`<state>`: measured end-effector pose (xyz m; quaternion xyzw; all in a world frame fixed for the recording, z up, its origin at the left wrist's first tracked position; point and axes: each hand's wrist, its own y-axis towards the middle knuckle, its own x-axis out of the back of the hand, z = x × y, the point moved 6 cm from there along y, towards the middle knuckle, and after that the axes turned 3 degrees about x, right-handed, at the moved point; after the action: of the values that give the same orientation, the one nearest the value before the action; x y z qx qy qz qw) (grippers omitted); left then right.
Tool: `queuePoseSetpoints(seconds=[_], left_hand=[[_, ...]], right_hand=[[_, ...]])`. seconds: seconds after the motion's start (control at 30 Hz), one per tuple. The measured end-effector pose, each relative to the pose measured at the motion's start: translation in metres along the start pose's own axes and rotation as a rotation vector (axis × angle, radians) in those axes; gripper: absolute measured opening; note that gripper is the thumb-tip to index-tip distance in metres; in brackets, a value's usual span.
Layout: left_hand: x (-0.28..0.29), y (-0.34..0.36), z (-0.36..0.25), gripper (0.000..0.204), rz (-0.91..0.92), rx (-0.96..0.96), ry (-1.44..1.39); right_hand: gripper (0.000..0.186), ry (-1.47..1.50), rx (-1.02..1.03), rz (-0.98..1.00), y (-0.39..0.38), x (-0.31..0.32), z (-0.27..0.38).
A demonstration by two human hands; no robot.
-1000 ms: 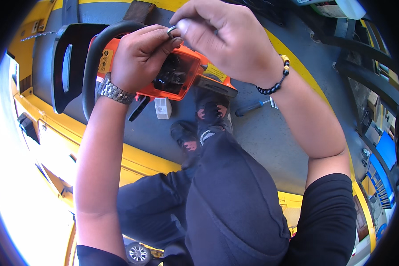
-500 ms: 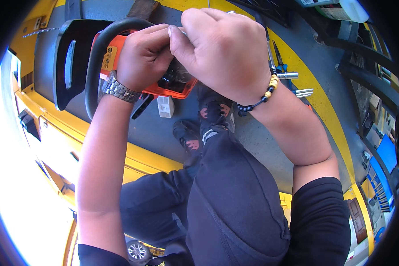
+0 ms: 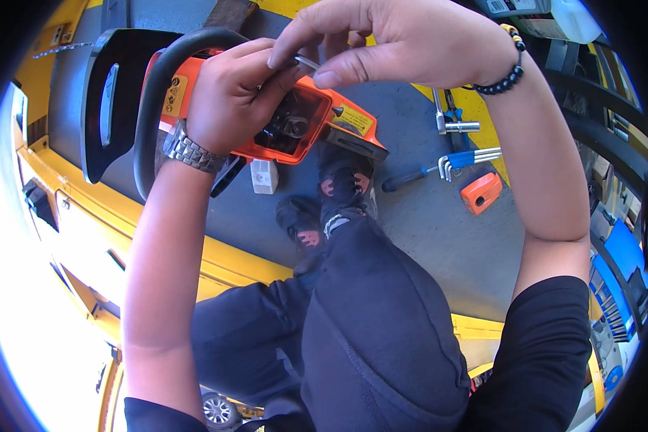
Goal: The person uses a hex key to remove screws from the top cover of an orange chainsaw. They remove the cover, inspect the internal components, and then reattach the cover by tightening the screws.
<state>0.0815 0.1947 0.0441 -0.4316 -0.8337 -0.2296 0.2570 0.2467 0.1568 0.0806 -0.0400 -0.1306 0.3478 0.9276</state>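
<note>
An orange chainsaw (image 3: 284, 144) with a black front handle and a black hand guard (image 3: 108, 108) stands at the upper left, its engine housing uncovered. Over its top, my left hand (image 3: 234, 93) is closed in a pinch. A thin metal rod (image 3: 307, 63) pokes out beside its fingertips; its other end is hidden, so its kind is unclear. My right hand (image 3: 403, 47) hovers to the right with thumb and fingers apart, the index fingertip close to the left hand and the thumb just below the rod.
A screwdriver (image 3: 410, 178), a hex key set in a blue holder (image 3: 468, 160), an orange cover (image 3: 481, 193) and a socket wrench (image 3: 459, 127) lie on the grey floor at right. Below the saw is a white block (image 3: 264, 176). Dark metal bars (image 3: 590, 86) run along the right.
My right hand has moved up and right and its fingers have spread from a closed grip. The thin rod, the orange cover and the tools on the floor have come into sight.
</note>
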Motion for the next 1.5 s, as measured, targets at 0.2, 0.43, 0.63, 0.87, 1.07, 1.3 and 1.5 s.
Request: queuePoseSetpoints(seconds=[0.2,0.43,0.63,0.87,1.07,1.3,1.5], left_hand=[[0.009,-0.019,0.003,0.057,-0.357,0.074,-0.345],[0.007,-0.024,-0.058,0.050,-0.342,0.242,-0.124],[-0.011,-0.035,-0.049,0.032,-0.605,0.502,-0.331],[-0.026,-0.045,-0.052,0.046,-0.768,0.629,-0.637],[-0.012,-0.043,-0.077,0.040,-0.607,0.331,0.325],[-0.023,-0.044,-0.086,0.038,-0.561,0.355,0.493],[-0.025,-0.053,-0.074,0.036,-0.658,0.414,0.135]], right_hand=[[0.049,0.161,0.068,-0.009,0.012,-0.004,-0.024],[0.045,0.498,0.189,-0.104,0.011,-0.032,-0.061],[0.035,0.655,0.104,-0.401,0.005,-0.045,-0.084],[0.023,0.682,-0.377,-0.806,-0.050,-0.136,-0.156],[0.026,0.843,-0.232,-0.991,-0.051,-0.169,-0.159],[0.041,0.509,-0.269,-0.968,-0.052,-0.164,-0.150],[0.070,0.071,-0.399,-0.710,-0.047,-0.159,-0.150]])
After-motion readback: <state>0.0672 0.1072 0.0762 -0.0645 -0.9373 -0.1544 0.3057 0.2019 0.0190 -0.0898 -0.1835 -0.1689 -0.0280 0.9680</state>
